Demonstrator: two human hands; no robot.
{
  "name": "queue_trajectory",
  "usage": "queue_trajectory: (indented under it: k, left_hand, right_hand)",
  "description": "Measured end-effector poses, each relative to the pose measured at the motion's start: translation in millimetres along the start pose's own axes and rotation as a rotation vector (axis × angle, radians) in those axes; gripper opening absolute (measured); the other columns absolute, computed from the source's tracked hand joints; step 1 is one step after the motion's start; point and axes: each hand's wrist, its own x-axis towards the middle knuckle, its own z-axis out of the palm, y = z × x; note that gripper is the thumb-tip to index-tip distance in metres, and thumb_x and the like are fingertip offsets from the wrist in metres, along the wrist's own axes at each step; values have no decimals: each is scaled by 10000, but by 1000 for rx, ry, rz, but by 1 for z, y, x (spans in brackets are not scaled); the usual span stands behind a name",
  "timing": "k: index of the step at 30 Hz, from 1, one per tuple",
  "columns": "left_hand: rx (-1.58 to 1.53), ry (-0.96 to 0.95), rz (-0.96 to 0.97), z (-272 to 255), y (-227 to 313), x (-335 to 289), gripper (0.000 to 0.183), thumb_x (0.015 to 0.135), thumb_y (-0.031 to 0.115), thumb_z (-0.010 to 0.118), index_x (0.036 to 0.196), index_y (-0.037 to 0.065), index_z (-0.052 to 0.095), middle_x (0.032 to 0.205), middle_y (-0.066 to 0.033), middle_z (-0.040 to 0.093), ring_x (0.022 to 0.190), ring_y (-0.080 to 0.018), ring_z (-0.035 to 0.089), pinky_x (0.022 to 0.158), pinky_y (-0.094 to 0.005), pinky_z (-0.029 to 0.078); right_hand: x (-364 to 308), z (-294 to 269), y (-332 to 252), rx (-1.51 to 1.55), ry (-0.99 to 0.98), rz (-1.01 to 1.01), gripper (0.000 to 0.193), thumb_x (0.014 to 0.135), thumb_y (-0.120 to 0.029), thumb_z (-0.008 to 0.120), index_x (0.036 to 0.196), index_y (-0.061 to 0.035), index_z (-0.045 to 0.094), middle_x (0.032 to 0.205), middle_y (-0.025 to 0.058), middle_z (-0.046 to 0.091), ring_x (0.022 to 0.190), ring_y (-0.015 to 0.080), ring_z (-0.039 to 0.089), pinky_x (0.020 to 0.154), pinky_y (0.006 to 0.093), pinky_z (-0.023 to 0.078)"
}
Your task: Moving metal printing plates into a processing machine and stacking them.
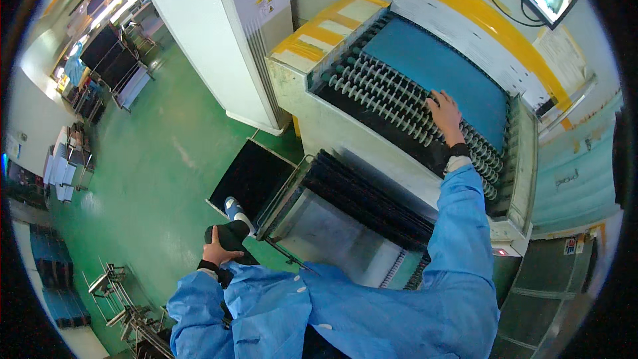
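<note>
Two hands: right hand (447, 118) at the rollers (389, 96), fingers loosely spread, grip unclear; left hand (218, 250) clasping my dark-clad knee (235, 234).
Panel: blue (438, 70), flat in the machine (372, 143), by my right fingertips.
Machine: partway, I judge; panel in place, its clearing left.

The right arm (465, 216) reaches forward, well out from the torso (372, 316), its hand (446, 117) palm down with the fingers (436, 100) slightly bent and a little apart. The left arm (196, 306) is bent and held close, its hand (218, 250) low, thumb pointing right, near 1 foot (232, 209). Blue sleeves cover the 2 arms, and dark bands (459, 150) circle the 2 wrists.
</note>
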Motion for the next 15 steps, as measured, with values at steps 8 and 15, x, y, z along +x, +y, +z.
queue_trajectory:
  k: [8,15]
  left_hand:
    - [-20,48,49,0,6,1,1531,435,653,899,1581,213,-16,1216,-326,600,1075,-452,634,903,-467,536]
    - [-73,17,36,0,6,2,1516,438,623,914,1585,233,3,1308,-344,531,1161,-436,595,965,-454,517]
  right_hand:
    - [7,6,23,-34,58,-83,535,948,-527,530,1381,-215,565,1478,143,475,1304,411,471,1066,543,383]
    - [-84,-15,-34,358,95,-253,408,973,-356,587,1252,-64,643,1235,160,662,1143,305,621,981,383,463]
